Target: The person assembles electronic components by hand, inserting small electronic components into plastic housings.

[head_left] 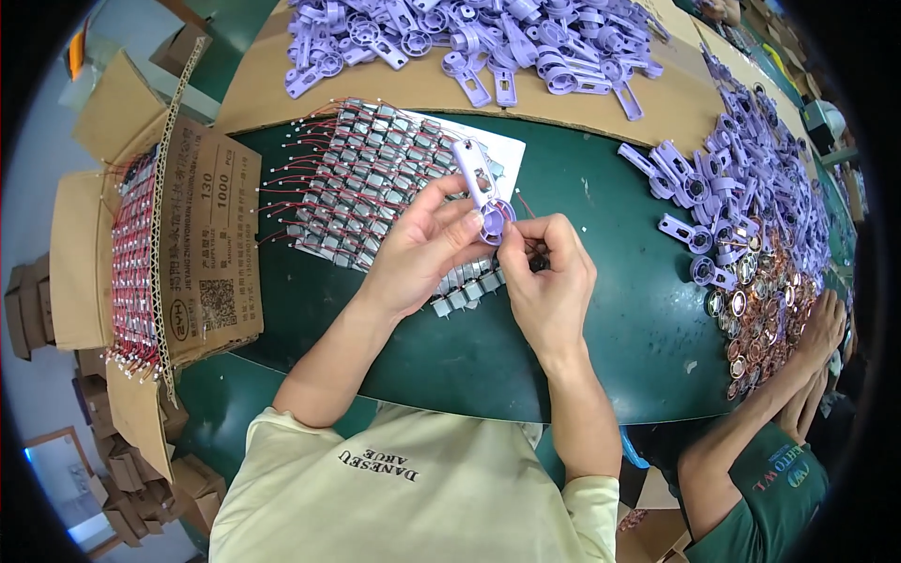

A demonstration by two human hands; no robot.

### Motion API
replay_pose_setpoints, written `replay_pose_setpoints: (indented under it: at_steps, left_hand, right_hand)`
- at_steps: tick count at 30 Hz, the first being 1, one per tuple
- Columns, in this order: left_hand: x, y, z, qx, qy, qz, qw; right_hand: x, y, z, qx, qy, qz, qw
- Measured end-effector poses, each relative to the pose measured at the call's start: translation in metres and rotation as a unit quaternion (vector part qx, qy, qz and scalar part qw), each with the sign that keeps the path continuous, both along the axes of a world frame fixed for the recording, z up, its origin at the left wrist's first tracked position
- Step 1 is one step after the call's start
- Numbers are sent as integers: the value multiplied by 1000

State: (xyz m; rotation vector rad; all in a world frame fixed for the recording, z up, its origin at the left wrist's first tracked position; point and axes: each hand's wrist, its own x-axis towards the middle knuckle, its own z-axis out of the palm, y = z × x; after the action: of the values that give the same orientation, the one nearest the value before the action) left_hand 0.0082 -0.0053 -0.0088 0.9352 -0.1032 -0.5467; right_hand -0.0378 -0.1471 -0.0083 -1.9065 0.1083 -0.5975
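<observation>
A light purple plastic housing (480, 178), with a slotted handle and a round ring end, is held up over the table. My left hand (413, 253) is closed on it, thumb against the ring end. At the ring, the thumb and fingers of my right hand (552, 277) are pinched together; whatever lies between them is hidden. Beneath and beyond my hands, many small silver motors (375, 159) with red wires lie in rows on a white sheet (507, 152). A few more motors (462, 291) sit close under my hands.
Purple housings (554, 47) are heaped on cardboard at the far side. More housings (723, 178) and copper-coloured round parts (760, 314) cover the right, where a co-worker's hand (824, 324) reaches in. An open carton (211, 235) of wired motors stands left on the green table (638, 310).
</observation>
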Motion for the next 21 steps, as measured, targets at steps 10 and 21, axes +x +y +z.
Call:
replay_pose_setpoints:
  at_steps: [10, 21]
  left_hand:
    - [-1, -1, -4, 49, -38, -8, 998]
    - [-6, -3, -5, 31, -28, -37, 998]
  right_hand:
    - [-3, -3, 4, -94, -1, 4, 996]
    - [-2, -4, 6, -36, 9, 7, 999]
